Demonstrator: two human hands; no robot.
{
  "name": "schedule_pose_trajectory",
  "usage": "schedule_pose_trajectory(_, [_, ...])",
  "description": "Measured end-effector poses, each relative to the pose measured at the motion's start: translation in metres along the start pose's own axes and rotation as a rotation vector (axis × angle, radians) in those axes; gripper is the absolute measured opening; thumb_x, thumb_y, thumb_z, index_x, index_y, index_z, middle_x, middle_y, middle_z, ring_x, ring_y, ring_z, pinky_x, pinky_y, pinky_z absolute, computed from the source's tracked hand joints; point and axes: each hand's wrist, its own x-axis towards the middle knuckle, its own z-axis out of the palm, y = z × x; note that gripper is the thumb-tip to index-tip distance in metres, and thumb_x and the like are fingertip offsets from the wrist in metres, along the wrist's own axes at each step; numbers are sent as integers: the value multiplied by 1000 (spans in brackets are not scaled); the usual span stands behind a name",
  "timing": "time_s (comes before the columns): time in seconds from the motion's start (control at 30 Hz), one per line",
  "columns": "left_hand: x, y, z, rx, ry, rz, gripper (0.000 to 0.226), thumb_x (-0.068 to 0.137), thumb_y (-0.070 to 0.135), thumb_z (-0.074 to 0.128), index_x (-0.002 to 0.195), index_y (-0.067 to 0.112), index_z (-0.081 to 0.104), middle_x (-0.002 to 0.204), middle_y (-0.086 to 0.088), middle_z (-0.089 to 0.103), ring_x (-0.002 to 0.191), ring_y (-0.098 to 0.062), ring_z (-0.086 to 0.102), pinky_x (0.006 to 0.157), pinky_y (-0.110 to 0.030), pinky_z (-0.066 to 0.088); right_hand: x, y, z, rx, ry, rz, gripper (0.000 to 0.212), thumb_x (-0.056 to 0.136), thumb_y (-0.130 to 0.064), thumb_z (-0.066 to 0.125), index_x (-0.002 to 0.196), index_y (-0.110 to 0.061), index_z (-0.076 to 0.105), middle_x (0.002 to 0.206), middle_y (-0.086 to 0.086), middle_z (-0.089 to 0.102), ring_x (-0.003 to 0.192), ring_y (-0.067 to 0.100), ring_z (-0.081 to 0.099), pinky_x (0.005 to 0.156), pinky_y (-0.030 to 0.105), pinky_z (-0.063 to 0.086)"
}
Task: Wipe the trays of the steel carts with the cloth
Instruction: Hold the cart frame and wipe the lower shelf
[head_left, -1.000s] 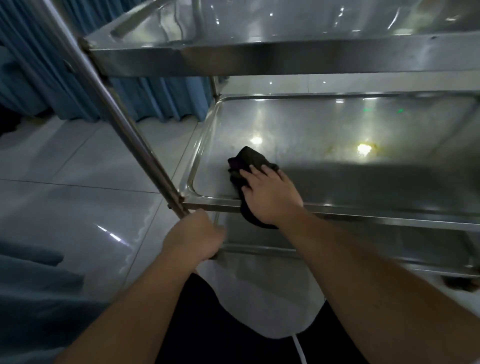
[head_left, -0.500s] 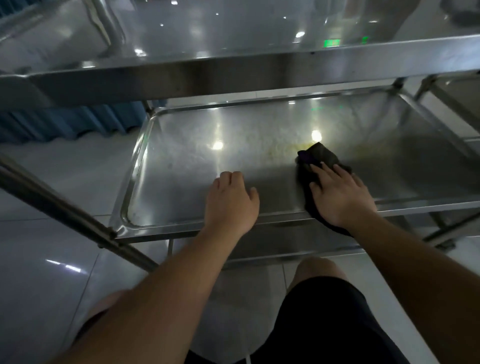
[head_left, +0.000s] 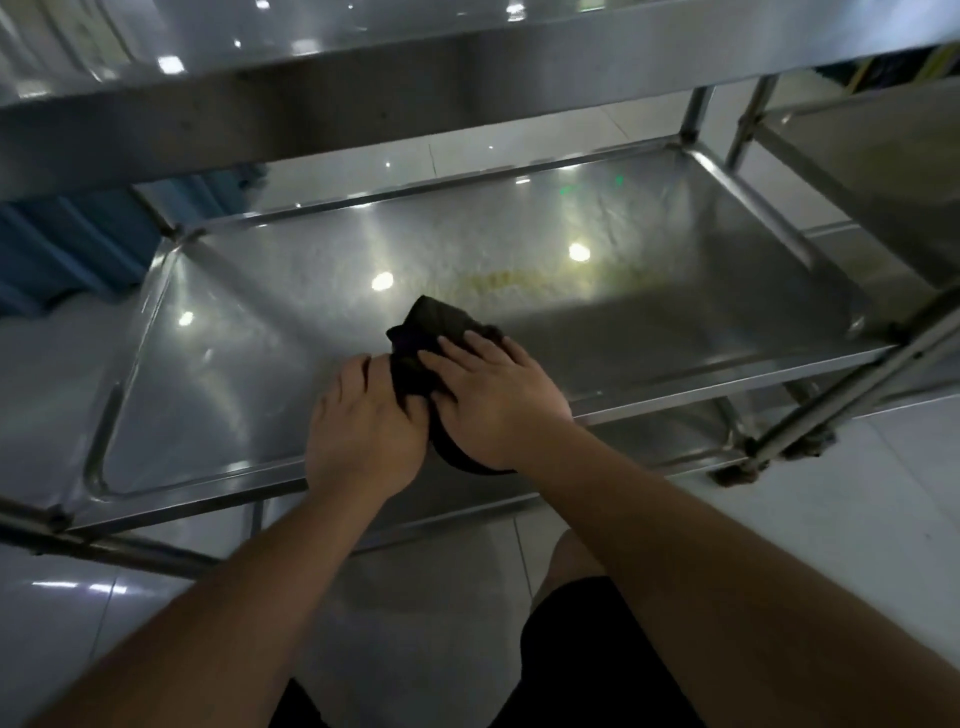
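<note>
A dark cloth (head_left: 435, 323) lies near the front edge of the steel cart's middle tray (head_left: 223, 364). My right hand (head_left: 493, 395) presses flat on the cloth with straight fingers, and part of the cloth hangs over the front rim under my palm. My left hand (head_left: 363, 421) rests on the tray right beside it, its thumb side against the cloth's left edge. A yellowish smear (head_left: 514, 280) marks the tray just behind the cloth.
The top tray's rim (head_left: 363, 104) overhangs the middle tray close above. A lower tray (head_left: 660, 441) sits beneath. A second steel cart (head_left: 862, 156) stands at the right, its leg and wheel (head_left: 737, 474) near mine. A blue curtain (head_left: 62, 244) hangs at the left over a glossy tiled floor.
My right hand has slid the cloth leftward along the front of the tray until it meets my left hand. Earlier, my left hand let go of the cart's post and came onto the tray.
</note>
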Motion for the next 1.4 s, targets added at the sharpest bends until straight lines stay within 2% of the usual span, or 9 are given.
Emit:
schedule_pose_trajectory(0.17, [0,2,1,24,-24,-33,60,95,53,33,143,21,46,147,-9,47,130,-32,46,107,-49,42,-31,99,-30,-86,32,106,63,101,-57,17,161,-41,27,169,-11,30,157,18,23,127,47,20])
schedule_pose_trajectory(0.37, [0,7,-3,51,-62,-49,54,98,48,39,144,19,45,147,-12,47,130,-34,47,107,-49,42,-87,255,-79,-82,55,563,57,107,-55,24,162,-43,19,173,-6,20,159,24,17,127,53,17])
schedule_pose_trajectory(0.5, [-2,11,-6,66,-65,-69,55,100,48,41,146,18,44,148,-12,46,132,-34,47,109,-50,42,-75,218,-70,-95,55,667,65,105,-57,22,165,-34,15,174,-2,15,159,24,14,128,53,13])
schedule_pose_trajectory(0.67, [-1,6,-4,52,-54,-53,56,100,48,42,147,17,45,150,-12,46,135,-34,46,109,-50,41,-47,83,-25,-128,10,183,68,99,-61,13,163,-38,22,172,-8,24,159,18,18,128,45,13])
schedule_pose_trajectory(0.8, [0,2,-2,48,-46,-27,63,97,55,33,148,20,44,149,-9,46,134,-32,47,107,-50,44,-45,95,-33,-97,-42,31,65,102,-63,14,163,-43,20,171,-17,19,159,10,11,126,38,9])
schedule_pose_trajectory(1.07, [1,2,-1,58,-54,-44,62,94,56,34,146,25,42,148,-8,47,129,-33,50,102,-53,47,-97,273,-96,-133,36,625,58,108,-52,24,164,-37,17,174,1,17,160,27,11,129,54,9])
schedule_pose_trajectory(1.2, [-1,6,-5,72,-68,-53,65,93,56,34,147,21,43,149,-11,46,131,-34,49,102,-54,47,-82,273,-93,-109,109,914,65,108,-48,19,166,-19,13,174,10,10,160,31,5,129,54,5])
schedule_pose_trajectory(1.3, [-1,7,-8,66,-74,-55,67,93,57,31,149,21,42,151,-11,45,133,-35,48,104,-54,47,-64,226,-80,-46,125,883,68,108,-50,22,166,-15,13,173,13,13,159,32,11,128,53,12])
schedule_pose_trajectory(1.4, [-1,8,-9,66,-78,-55,67,93,57,31,149,21,42,151,-11,44,132,-35,48,105,-54,46,-63,175,-57,-62,130,549,66,106,-56,19,166,-27,20,172,3,22,159,22,16,129,45,11])
